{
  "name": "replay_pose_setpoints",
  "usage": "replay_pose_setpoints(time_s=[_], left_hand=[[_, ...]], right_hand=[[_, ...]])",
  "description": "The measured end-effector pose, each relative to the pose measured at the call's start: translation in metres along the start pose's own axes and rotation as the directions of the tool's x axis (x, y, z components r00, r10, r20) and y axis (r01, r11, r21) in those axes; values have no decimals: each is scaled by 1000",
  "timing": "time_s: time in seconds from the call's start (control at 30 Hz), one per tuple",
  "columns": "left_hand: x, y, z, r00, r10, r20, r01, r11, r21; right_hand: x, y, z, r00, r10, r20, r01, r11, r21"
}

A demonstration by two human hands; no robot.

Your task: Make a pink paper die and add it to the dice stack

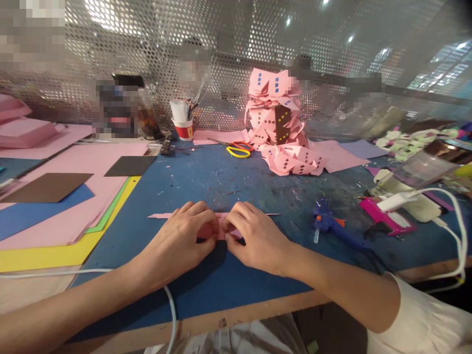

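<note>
A narrow pink paper strip (216,230) on the blue mat (221,280) is pinched mid-length by left hand (180,236) and right hand (254,241), ends jutting either side; edges are best kept aligned while creased

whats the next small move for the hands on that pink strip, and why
Probably press the fold flat with the fingertips. The left hand and right hand both pinch the pink strip at its middle, where it looks folded over, while its thin ends lie flat on the blue mat.
</note>
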State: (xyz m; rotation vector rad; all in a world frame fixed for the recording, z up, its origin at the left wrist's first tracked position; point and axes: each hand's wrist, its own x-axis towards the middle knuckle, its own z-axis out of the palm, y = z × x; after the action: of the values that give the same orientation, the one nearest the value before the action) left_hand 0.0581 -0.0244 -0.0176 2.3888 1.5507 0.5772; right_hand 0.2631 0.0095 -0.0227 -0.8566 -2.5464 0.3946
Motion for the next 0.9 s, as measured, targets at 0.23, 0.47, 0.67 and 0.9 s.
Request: replay_pose_setpoints(time_s=[0.23, 0.47, 0.67, 0.9], left_hand=[[0, -5, -5, 1000, 1, 26, 1, 997, -73], [1, -8, -9, 998, -23, 57, 30, 991, -129], [0, -14, -12, 995, 1, 101, 17, 982, -186], [0, -14, -17, 990, 28, 137, -1, 981, -192]], right_hand=[[0, 0, -1, 1000, 2, 21, -2, 1000, -4], [0, 0, -1, 1000, 1, 25, 0, 999, -40], [0, 0, -1, 1000, -4, 11, 4, 1000, -18], [1, 0, -2, 1000, -3, 20, 3, 1000, -22]])
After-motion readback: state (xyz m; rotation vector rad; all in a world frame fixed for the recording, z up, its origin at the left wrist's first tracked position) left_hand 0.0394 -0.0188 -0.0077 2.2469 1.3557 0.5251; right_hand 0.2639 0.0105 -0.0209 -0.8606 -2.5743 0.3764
